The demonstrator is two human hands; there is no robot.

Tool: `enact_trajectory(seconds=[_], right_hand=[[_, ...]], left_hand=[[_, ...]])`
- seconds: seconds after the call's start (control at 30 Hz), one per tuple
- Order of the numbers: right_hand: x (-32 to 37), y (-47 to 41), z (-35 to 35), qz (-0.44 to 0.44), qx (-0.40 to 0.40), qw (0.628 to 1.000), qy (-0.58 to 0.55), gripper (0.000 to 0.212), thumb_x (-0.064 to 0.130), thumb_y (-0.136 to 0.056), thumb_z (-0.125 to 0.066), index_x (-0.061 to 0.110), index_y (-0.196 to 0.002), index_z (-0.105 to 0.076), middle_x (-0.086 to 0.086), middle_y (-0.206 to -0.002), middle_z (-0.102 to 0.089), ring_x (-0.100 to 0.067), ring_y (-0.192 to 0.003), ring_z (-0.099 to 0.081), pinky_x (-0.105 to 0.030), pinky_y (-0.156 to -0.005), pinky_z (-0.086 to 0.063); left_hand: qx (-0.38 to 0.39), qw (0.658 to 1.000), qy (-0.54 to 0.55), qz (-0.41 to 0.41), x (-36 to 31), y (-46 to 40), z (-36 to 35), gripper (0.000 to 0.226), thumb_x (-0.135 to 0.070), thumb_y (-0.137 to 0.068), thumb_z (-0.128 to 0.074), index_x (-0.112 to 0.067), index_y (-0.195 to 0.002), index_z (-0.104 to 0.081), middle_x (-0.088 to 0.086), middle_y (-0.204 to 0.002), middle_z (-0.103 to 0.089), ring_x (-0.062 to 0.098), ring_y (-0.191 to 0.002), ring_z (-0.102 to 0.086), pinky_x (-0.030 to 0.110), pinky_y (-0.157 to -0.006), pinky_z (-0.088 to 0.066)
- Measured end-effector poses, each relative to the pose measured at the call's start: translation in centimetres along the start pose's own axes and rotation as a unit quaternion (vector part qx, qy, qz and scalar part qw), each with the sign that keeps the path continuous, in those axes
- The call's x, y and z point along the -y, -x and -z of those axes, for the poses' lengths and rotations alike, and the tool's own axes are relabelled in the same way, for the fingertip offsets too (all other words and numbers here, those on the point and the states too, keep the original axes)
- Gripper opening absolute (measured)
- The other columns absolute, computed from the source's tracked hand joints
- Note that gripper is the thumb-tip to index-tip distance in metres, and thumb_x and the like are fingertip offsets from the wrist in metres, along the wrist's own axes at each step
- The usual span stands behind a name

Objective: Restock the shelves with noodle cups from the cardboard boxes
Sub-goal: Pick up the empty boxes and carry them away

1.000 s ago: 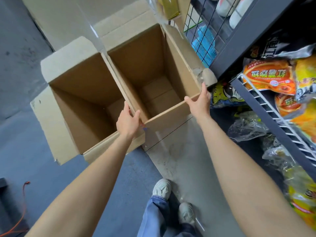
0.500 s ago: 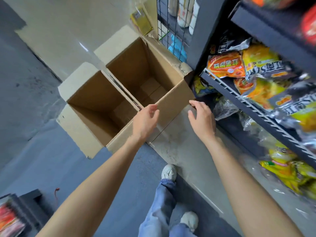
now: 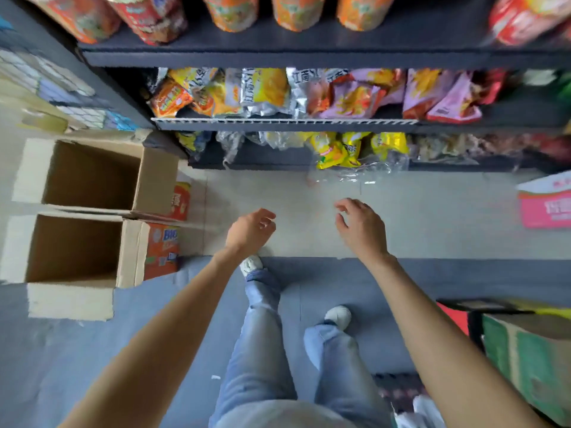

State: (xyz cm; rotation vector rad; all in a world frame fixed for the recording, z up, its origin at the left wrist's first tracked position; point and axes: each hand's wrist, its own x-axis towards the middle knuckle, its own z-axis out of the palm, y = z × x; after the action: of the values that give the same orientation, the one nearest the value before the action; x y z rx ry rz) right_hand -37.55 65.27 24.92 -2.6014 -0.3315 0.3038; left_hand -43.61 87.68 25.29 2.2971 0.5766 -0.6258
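Note:
Two open cardboard boxes stand side by side on the floor at the left, the far box (image 3: 154, 177) and the near box (image 3: 131, 251); I see no cups inside either. Noodle cups (image 3: 296, 10) line the top dark shelf (image 3: 278, 57). My left hand (image 3: 251, 231) and my right hand (image 3: 361, 225) hang over the pale floor in front of the shelves, fingers loosely curled, holding nothing and touching nothing.
The middle wire-edged shelf (image 3: 278, 122) and the bottom shelf hold snack bags. A pink-and-white carton (image 3: 545, 205) lies on the floor at the right, and a green cardboard box (image 3: 525, 359) stands at the near right. My feet stand on the grey floor.
Both hands let go of the far box's rim and drew away from it. My view swung right, so the boxes now sit at the left and the shelves face me.

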Motion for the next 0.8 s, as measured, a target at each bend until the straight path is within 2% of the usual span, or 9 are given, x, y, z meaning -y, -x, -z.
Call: enact_trajectory(seconds=[0.1, 0.2, 0.27, 0.4, 0.5, 0.63, 0.67, 0.73, 0.8], right_hand=[[-8.2, 5.7, 5.3, -0.157, -0.009, 0.984, -0.085, 0.026, 0.013, -0.089, -0.056, 0.012, -0.115, -0.06, -0.004, -0.112, -0.067, -0.024, -0.102, -0.062, -0.035, -0.082, -0.048], [-15.9, 11.4, 10.3, -0.264, 0.007, 0.958, -0.113, 0.031, 0.013, -0.091, -0.053, 0.011, -0.122, -0.057, -0.006, -0.122, -0.064, -0.026, -0.112, -0.059, -0.036, -0.091, -0.046], [-20.3, 14.5, 13.0, -0.325, 0.001, 0.938, -0.119, 0.033, 0.013, -0.092, -0.052, 0.01, -0.125, -0.056, -0.006, -0.126, -0.062, -0.026, -0.118, -0.056, -0.034, -0.094, -0.042], [-28.4, 18.2, 17.1, -0.398, 0.004, 0.907, -0.136, 0.036, 0.014, -0.093, -0.051, 0.007, -0.129, -0.054, -0.012, -0.132, -0.058, -0.031, -0.123, -0.052, -0.038, -0.101, -0.04], [-33.7, 18.5, 19.8, -0.412, -0.022, 0.898, -0.152, 0.037, 0.014, -0.093, -0.05, 0.007, -0.129, -0.054, -0.013, -0.131, -0.058, -0.03, -0.121, -0.053, -0.036, -0.099, -0.038], [-41.3, 16.4, 23.6, -0.413, -0.019, 0.896, -0.162, 0.037, 0.015, -0.096, -0.047, 0.005, -0.131, -0.052, -0.014, -0.134, -0.054, -0.029, -0.122, -0.051, -0.03, -0.096, -0.034], [-43.4, 15.7, 24.8, -0.42, -0.024, 0.894, -0.156, 0.035, 0.014, -0.096, -0.047, 0.006, -0.128, -0.054, -0.015, -0.131, -0.056, -0.03, -0.121, -0.051, -0.03, -0.091, -0.035], [-47.2, 14.3, 27.5, -0.441, -0.042, 0.881, -0.164, 0.021, 0.013, -0.094, -0.046, 0.012, -0.109, -0.062, -0.015, -0.107, -0.064, -0.032, -0.107, -0.057, -0.031, -0.074, -0.034], [-50.6, 12.8, 30.5, -0.463, -0.053, 0.87, -0.164, 0.019, 0.013, -0.094, -0.045, 0.016, -0.104, -0.06, -0.009, -0.099, -0.065, -0.031, -0.099, -0.059, -0.032, -0.071, -0.037]], left_hand=[[0.042, 0.998, -0.032, -0.044, -7.3, 2.8, -5.0, 0.025, -0.021, -0.092, -0.053, -0.024, -0.114, -0.064, -0.005, -0.106, -0.069, 0.016, -0.1, -0.063, 0.021, -0.078, -0.043], [0.076, 0.995, -0.017, -0.064, -14.1, 5.4, -10.4, 0.023, -0.016, -0.092, -0.055, -0.018, -0.112, -0.065, 0.0, -0.106, -0.069, 0.019, -0.096, -0.063, 0.015, -0.069, -0.037], [0.087, 0.994, -0.03, -0.06, -17.8, 6.4, -13.6, 0.022, -0.019, -0.092, -0.056, -0.022, -0.11, -0.066, 0.0, -0.106, -0.069, 0.02, -0.09, -0.063, 0.019, -0.071, -0.038], [0.103, 0.991, -0.049, -0.069, -24.2, 6.6, -18.9, 0.021, -0.02, -0.092, -0.058, -0.021, -0.11, -0.067, -0.001, -0.104, -0.069, 0.022, -0.099, -0.063, 0.02, -0.07, -0.038], [0.117, 0.988, -0.059, -0.083, -29.3, 3.9, -22.0, 0.018, -0.016, -0.09, -0.061, -0.018, -0.106, -0.069, 0.006, -0.107, -0.07, 0.025, -0.101, -0.064, 0.026, -0.079, -0.045], [0.117, 0.981, -0.108, -0.109, -38.2, -1.3, -26.1, 0.025, -0.021, -0.09, -0.058, -0.021, -0.115, -0.065, 0.004, -0.111, -0.069, 0.027, -0.104, -0.064, 0.03, -0.09, -0.046], [0.122, 0.978, -0.116, -0.122, -40.8, -2.6, -27.3, 0.028, -0.022, -0.09, -0.058, -0.023, -0.118, -0.062, 0.002, -0.112, -0.069, 0.026, -0.103, -0.064, 0.03, -0.089, -0.046], [0.152, 0.968, -0.14, -0.144, -46.4, -5.0, -29.6, 0.032, -0.022, -0.091, -0.056, -0.025, -0.122, -0.058, -0.002, -0.114, -0.068, 0.024, -0.099, -0.064, 0.029, -0.084, -0.048], [0.181, 0.951, -0.18, -0.171, -52.4, -7.1, -31.8, 0.03, -0.022, -0.091, -0.053, -0.025, -0.12, -0.058, -0.005, -0.115, -0.067, 0.022, -0.095, -0.065, 0.027, -0.079, -0.049]])
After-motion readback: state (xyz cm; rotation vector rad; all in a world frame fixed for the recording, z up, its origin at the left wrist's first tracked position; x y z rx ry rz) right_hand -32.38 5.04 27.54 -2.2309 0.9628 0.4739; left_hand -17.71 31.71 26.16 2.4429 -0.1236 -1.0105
